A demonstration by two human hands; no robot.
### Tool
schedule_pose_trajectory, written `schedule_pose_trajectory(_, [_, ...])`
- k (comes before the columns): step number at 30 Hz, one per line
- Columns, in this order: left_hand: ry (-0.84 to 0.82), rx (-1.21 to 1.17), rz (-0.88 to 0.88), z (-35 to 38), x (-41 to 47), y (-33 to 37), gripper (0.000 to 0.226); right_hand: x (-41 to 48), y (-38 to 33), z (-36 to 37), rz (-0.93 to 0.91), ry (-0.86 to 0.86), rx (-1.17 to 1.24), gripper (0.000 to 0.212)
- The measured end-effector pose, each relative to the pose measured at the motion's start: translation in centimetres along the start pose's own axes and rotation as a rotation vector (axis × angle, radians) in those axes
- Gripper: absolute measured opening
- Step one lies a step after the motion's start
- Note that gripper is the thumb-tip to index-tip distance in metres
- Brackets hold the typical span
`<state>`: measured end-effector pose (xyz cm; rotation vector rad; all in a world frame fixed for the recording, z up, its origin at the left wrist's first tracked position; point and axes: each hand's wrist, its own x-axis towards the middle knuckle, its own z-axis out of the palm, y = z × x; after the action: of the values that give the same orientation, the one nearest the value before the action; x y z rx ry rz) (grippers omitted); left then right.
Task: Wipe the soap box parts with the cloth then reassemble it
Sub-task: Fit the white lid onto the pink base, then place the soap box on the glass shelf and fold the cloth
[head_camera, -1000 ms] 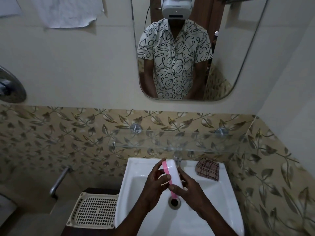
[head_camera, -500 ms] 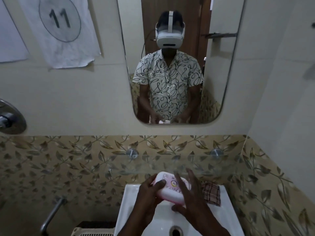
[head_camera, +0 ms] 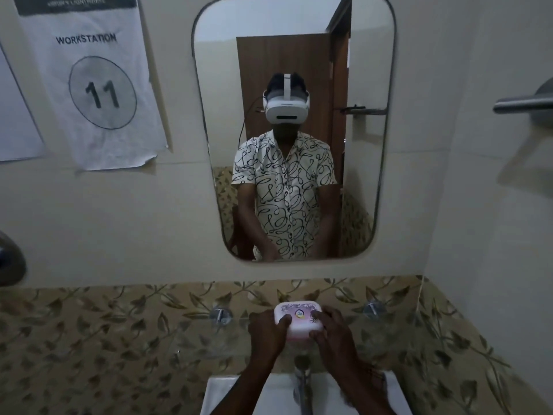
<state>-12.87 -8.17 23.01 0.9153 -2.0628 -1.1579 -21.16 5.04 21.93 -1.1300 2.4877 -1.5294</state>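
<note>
The pink and white soap box [head_camera: 298, 321] is closed, lid up, and lies flat on the glass shelf [head_camera: 191, 339] above the basin. My left hand [head_camera: 266, 332] grips its left side with the thumb on the lid. My right hand [head_camera: 332, 330] holds its right side with the fingers over the lid and front edge. The checked cloth is hidden behind my right forearm.
The white basin [head_camera: 221, 393] and its tap [head_camera: 302, 375] sit below the shelf. A mirror [head_camera: 293, 55] hangs above, a paper sign [head_camera: 89, 79] to its left, and a metal bar [head_camera: 520, 104] juts from the right wall.
Both hands lifted the soap box from over the basin, turned it flat with the lid up, and brought it onto the glass shelf. The view tilted upward.
</note>
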Motion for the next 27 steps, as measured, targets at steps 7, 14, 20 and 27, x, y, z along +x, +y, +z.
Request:
schedule_pose_trajectory(7, [0.058, -0.008, -0.034, 0.8, 0.7, -1.1, 0.032, 0.9, 1.0, 1.2, -0.016, -0.026, -0.112, 0.039])
schedule_pose_trajectory(14, [0.315, -0.022, 0.046, -0.7, -3.2, -1.8, 0.028, -2.2, 2.6, -0.5, -0.104, 0.238, -0.206, 0.036])
schedule_pose_trajectory(20, [0.245, 0.000, 0.094, -0.6, -12.5, -10.8, 0.021, -10.2, 11.7, -0.7, 0.234, 0.136, -0.260, 0.021])
schedule_pose_trajectory(27, [0.121, 0.120, -0.115, 1.0, -16.5, -16.8, 0.050, -8.8, 19.0, 0.6, 0.265, -0.229, -0.509, 0.071])
